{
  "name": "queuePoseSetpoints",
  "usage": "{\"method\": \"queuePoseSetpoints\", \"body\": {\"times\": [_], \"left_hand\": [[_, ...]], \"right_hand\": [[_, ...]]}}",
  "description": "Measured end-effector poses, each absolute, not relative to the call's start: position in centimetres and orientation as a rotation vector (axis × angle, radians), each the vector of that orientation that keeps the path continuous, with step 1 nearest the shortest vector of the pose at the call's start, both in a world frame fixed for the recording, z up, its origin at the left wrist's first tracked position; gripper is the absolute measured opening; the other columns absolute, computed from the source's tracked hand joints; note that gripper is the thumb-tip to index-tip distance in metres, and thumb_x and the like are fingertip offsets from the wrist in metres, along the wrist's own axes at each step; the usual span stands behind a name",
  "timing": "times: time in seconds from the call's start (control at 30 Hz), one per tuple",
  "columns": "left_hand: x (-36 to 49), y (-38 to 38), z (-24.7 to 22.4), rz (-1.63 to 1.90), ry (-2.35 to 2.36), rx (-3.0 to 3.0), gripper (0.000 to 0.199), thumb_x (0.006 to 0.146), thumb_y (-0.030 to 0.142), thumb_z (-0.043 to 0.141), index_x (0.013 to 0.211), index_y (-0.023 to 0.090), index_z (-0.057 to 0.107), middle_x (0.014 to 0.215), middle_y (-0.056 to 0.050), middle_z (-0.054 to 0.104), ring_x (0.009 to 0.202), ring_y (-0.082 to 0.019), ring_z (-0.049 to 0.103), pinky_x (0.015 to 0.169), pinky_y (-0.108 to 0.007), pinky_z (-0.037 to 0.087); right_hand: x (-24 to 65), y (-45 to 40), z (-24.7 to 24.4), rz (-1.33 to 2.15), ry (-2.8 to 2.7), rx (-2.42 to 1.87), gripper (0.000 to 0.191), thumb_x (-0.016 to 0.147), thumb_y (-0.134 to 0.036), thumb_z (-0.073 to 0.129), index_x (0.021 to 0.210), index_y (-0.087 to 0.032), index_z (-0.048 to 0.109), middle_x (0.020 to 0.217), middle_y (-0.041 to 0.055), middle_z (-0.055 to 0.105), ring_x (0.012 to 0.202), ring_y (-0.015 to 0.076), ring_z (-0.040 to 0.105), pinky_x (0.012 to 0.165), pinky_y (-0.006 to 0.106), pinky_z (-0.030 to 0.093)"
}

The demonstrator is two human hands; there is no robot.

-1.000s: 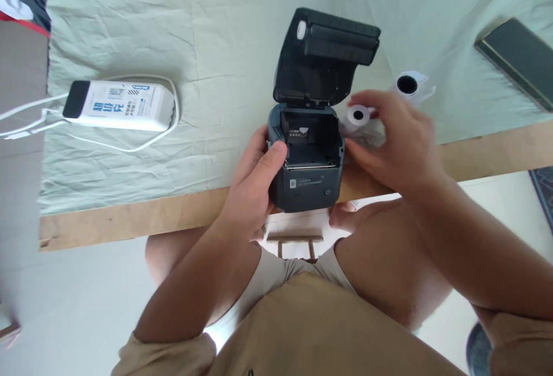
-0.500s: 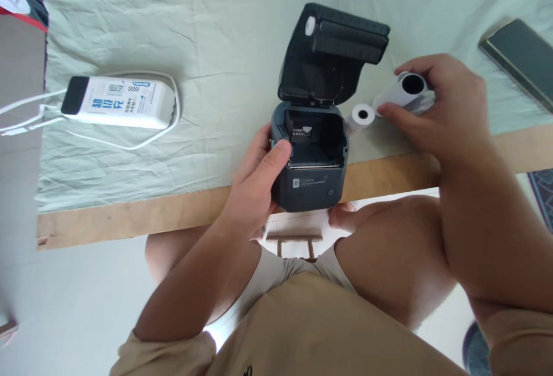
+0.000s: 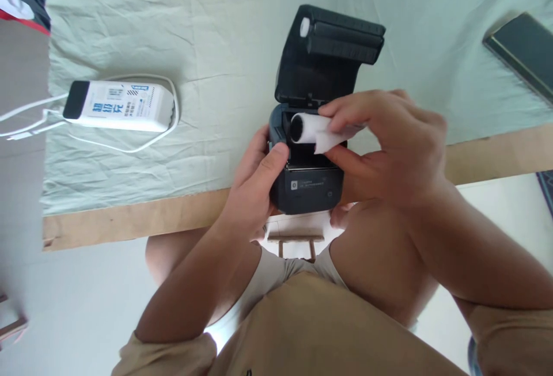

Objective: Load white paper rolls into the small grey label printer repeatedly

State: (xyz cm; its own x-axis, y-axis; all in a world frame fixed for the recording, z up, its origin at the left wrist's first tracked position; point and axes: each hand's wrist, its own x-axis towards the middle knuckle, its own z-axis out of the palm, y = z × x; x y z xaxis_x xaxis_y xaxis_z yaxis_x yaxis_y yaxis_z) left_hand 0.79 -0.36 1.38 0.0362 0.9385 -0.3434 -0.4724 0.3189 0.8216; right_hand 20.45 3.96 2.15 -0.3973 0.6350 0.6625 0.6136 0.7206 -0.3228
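Observation:
A dark grey portable label printer rests at the table's front edge with its lid swung up. My left hand is wrapped round the printer's left side, thumb over the rim. Between the thumb and fingers of my right hand is a white paper roll, lying sideways over the printer's open compartment. Its dark hollow core faces left, and a loose paper end hangs toward me. Whether the roll touches the compartment floor cannot be seen. The smaller roll is hidden behind my right hand.
A white power strip with a cable looped round it lies on the left of the pale green cloth. A dark flat box-like object lies at the far right. The table's bare wooden edge runs along the front.
My right hand has brought the larger paper roll left from beside the printer to over its open compartment, turning it sideways. My left hand still holds the printer.

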Motion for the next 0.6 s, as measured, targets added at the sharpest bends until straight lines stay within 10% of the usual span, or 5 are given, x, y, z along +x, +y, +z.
{"method": "queuePoseSetpoints", "body": {"times": [0.47,0.6], "left_hand": [[0.1,-0.6,0.5,1.185,0.897,0.685,0.022,0.101,0.037,0.085,0.119,0.026,0.079,0.099,0.001,0.081,0.090,-0.016,0.082,0.071,-0.020,0.066],[-0.5,-0.6,1.2,1.055,0.952,0.799,0.058,0.082,0.012,0.094,0.134,0.027,0.072,0.126,-0.002,0.084,0.126,-0.027,0.082,0.103,-0.032,0.070]], "right_hand": [[21.1,2.1,2.7,0.062,-2.346,-0.701,0.009,0.108,-0.033,0.074,0.107,-0.027,0.068,0.101,0.0000,0.085,0.090,0.0189,0.079,0.078,0.039,0.051],[21.2,1.9,2.3,0.142,-2.241,-0.709,0.013,0.112,-0.037,0.066,0.108,-0.025,0.069,0.102,0.0026,0.083,0.092,0.0189,0.077,0.083,0.039,0.056]]}}
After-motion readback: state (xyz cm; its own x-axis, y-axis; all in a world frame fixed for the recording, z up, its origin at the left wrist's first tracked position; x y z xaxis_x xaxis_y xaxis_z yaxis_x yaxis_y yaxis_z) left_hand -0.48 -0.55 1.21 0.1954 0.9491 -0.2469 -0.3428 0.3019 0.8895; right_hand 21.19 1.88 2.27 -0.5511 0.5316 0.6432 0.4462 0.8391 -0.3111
